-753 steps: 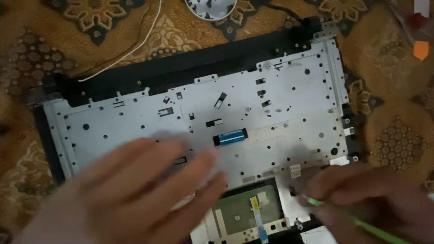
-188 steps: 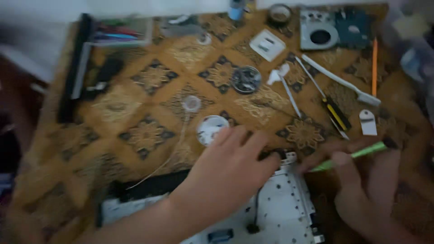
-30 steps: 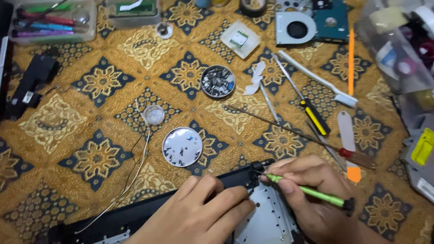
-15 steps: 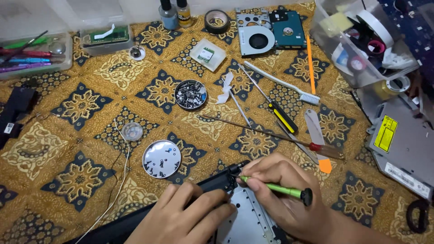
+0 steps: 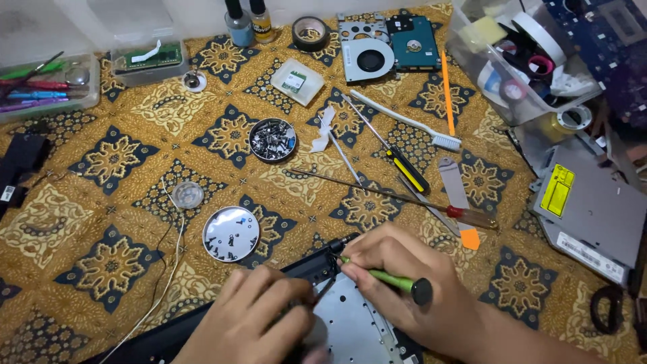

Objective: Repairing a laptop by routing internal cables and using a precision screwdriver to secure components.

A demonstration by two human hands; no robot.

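A patterned gold and dark blue cloth covers the worktop, with many tools around. The right hand (image 5: 404, 283) grips a green screwdriver (image 5: 384, 278), its tip at the corner of the laptop base (image 5: 337, 317), low in the middle. The left hand (image 5: 259, 317) is closed on the black frame. I judge a screw is being worked; next it needs lifting out. Compared with half a second before, the view sits slightly lower.

A gold-brown cloth (image 5: 101, 243) with dark blue floral medallions bears a green-handled screwdriver (image 5: 394, 282), a yellow-and-black screwdriver (image 5: 408, 172), an orange pry tool (image 5: 446, 91) and a black laptop frame (image 5: 310, 266).
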